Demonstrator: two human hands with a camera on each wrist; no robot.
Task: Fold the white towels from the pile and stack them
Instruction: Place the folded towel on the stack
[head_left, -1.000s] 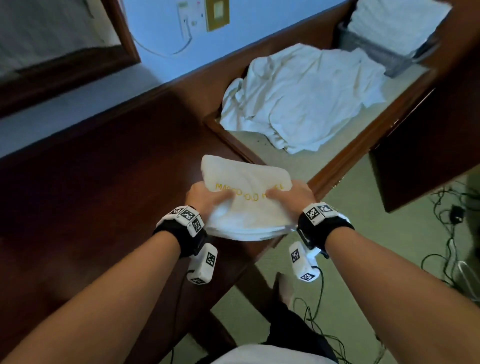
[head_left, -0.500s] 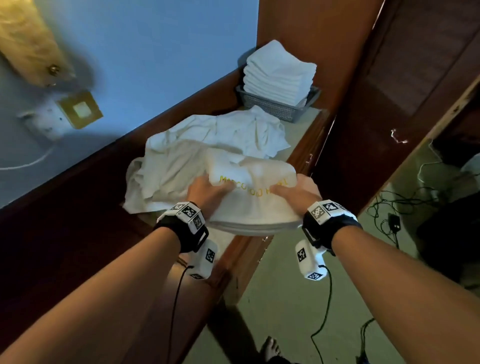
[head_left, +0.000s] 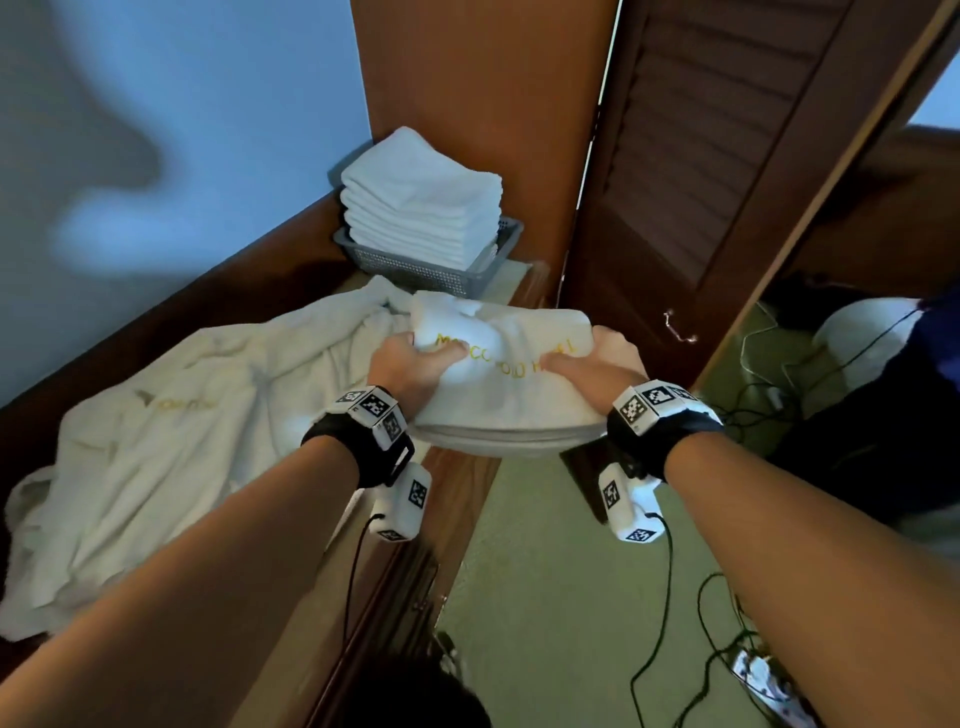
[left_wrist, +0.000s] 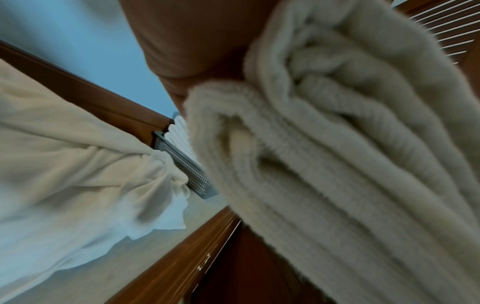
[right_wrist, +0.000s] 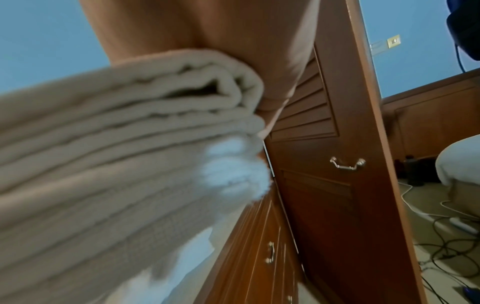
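White folded towel (head_left: 511, 384), gripped at both ends by the left hand (head_left: 410, 369) and right hand (head_left: 595, 364), has travelled from the dark counter to just near the stack (head_left: 421, 208) in the grey basket (head_left: 431, 267), so placing comes next.

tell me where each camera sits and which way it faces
Head: on the person's head, looking forward and down at the folded towel held by left hand and right hand, basket and loose pile beyond; both forearms show.
Left wrist: under the left wrist, looking along the hand at the towel's layered edge; little skin shows.
Right wrist: under the right wrist, looking at the towel and louvred door; palm shows.
All share the towel.
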